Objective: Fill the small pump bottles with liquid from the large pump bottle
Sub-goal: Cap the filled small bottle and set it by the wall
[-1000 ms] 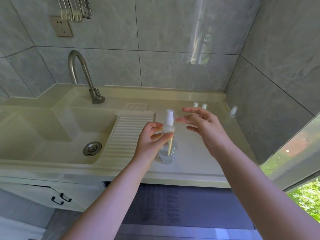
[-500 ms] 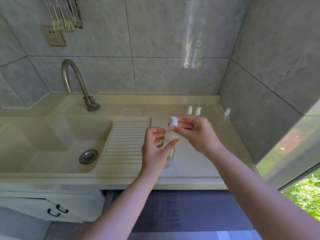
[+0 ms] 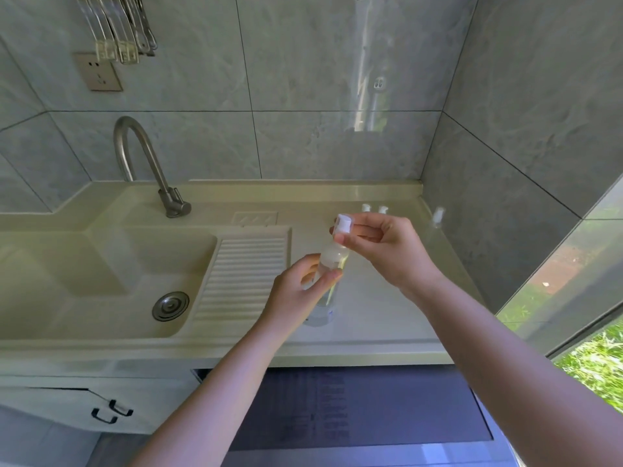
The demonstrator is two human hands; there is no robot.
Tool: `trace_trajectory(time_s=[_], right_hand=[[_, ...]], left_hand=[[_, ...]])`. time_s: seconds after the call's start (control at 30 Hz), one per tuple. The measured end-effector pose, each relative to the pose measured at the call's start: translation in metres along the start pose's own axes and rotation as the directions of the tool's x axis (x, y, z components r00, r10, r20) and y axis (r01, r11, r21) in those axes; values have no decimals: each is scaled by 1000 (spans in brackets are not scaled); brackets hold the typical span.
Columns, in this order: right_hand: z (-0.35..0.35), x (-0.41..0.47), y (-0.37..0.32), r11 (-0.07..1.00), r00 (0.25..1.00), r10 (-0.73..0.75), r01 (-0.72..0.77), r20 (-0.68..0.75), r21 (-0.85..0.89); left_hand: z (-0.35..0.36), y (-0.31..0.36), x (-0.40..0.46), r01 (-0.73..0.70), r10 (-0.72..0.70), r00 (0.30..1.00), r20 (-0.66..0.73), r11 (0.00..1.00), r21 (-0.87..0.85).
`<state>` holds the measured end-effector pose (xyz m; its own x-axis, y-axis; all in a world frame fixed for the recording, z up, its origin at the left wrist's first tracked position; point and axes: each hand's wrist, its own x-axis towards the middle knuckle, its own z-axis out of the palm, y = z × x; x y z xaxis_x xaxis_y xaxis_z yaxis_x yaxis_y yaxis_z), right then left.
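Standing on the pale cream countertop [image 3: 377,318], just right of the ribbed washboard [image 3: 242,278] & the sink basin [image 3: 101,274] w/ its curved steel tap [image 3: 141,163], the large clear plastic pump bottle [image 3: 328,281] is gripped at mid-body by the left hand [image 3: 300,294], fingers curled round it. Its white pump head [image 3: 343,226] is pinched by the right hand [image 3: 387,251], thumb & fingertips clamped on it. Small white-capped pump bottles [image 3: 374,209] are seen near the back edge; another small bottle [image 3: 437,217] stands by the right wall.
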<state>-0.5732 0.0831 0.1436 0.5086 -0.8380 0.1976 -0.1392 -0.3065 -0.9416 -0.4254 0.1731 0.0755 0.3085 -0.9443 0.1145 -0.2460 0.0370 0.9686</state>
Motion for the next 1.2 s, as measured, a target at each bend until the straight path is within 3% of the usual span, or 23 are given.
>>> trace_trajectory(time_s=[0.07,0.37,0.6,0.8,1.07,1.2], right_hand=[[-3,2,-1,1000,1000,12,-12,25,21],[-3,1,6,998,998,65,-65,13,13],[-2,-3,10,995,988,68,-76,-139,-56],[-18,-9,20,992,961,119,-123,-250,-3],[-48,-25,34,968,936,247,-248,-252,26],[-63,-28,54,949,890,272,-311,-366,-50]], left_hand=[[-5,-3,0,12,-17,998,68,998,69],[9,-10,-8,-48,62,988,-142,994,99],[23,-9,-8,-30,55,982,-180,990,139],[41,-6,2,-73,112,979,-171,973,219],[94,-3,27,-36,53,988,-145,993,114],[122,-2,43,-41,52,992,-118,995,92]])
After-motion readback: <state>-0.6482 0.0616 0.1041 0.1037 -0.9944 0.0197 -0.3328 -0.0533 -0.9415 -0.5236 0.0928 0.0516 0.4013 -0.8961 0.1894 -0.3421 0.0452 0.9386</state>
